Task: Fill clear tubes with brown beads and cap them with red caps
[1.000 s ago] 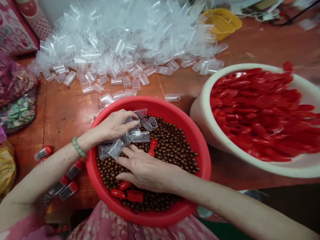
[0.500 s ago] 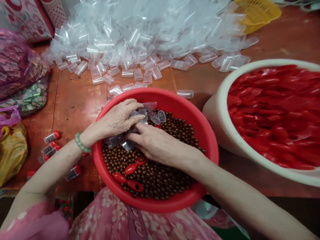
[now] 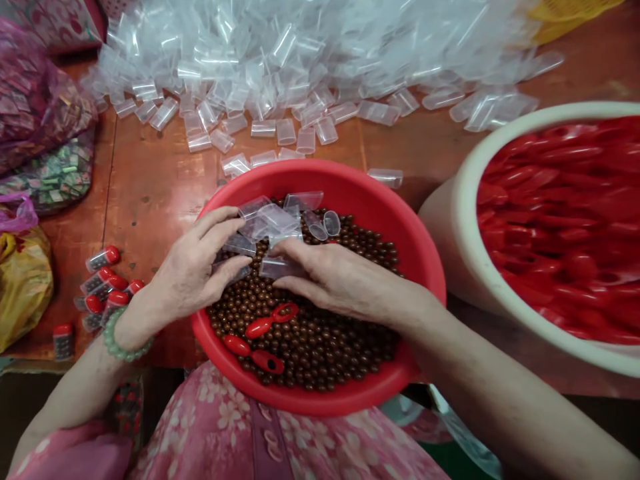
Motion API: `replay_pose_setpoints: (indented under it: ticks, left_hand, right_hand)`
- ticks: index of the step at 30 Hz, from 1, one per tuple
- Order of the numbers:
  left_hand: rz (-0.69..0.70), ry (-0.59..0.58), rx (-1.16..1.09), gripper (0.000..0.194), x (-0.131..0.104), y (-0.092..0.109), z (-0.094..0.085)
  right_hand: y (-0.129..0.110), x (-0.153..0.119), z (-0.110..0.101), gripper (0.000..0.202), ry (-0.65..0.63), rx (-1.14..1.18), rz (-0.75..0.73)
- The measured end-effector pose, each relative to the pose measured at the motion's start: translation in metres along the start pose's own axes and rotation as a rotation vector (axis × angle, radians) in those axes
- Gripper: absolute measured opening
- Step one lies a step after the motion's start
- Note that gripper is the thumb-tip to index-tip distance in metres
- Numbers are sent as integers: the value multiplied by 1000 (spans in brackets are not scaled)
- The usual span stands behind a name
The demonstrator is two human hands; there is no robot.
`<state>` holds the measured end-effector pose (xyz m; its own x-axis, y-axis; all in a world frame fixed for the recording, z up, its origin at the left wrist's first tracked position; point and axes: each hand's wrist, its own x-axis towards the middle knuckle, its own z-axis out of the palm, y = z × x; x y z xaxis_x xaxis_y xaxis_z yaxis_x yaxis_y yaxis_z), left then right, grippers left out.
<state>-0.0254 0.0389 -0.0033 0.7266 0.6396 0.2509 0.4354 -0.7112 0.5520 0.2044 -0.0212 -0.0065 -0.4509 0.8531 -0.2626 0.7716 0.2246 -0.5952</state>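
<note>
A red basin holds many brown beads and a small heap of clear plastic tubes. My left hand is at the basin's left rim, its fingers and thumb apart beside the tubes. Over the beads, my right hand has its thumb and fingers around a clear plastic tube; part of its grip is hidden. Two red plastic pieces, one upper and one lower, lie on the beads in front of my hands.
Many clear tubes are piled behind the basin. To the right stands a white bucket full of red pieces. Filled tubes with red caps lie at the left, near purple and yellow bags.
My hands have moved apart, the left one going left and down from the heap of tubes. More of the tubes now show. The whole view has shifted slightly.
</note>
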Motion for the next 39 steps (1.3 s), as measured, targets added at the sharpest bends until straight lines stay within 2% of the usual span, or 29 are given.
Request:
replay_pose_setpoints:
  ticks: [2,5,7,10,13,16,18,23,27,31,35,39]
  left_hand:
    - [28,15,12,33,-8,7,2]
    - [86,43,76,23,-14,20,2]
    - [124,23,102,18,-13,30,2]
    - [159,-170,75,18,-6,43,11]
    - [133,-411,86,26,7,49,31]
    - [108,-567,79,37,19,46,50]
    - [86,-630,25,40,24,42,52]
    - [-6,-603,-33,23,24,43,31]
    - [-28,-647,103,25,9,56,26]
    - [-22,-630,194,13,-6,66,36]
    - [0,-603,118,17,-13,67,40]
    - [-131,-637,-34,26,-10,64,37]
  right_hand:
    - [3,-6,-4,21,26,-22,55]
    - [8,-18,-10,15,13,-111,21]
    - [10,-26,-14,18,-7,-231,56]
    - [5,-36,-18,24,-62,-431,182]
    - [-3,-36,-16,24,-105,-582,271]
    - [-6,-33,-6,29,-141,-629,248]
    - [-1,-32,0,35,-145,-568,179]
    - [27,-33,2,48,-146,-351,77]
    - [39,-23,-12,37,-252,-290,13]
    - [32,-7,-25,24,-352,-357,39]
    - [19,3,-30,32,-417,-452,55]
    - [8,3,-29,17,-426,-572,74]
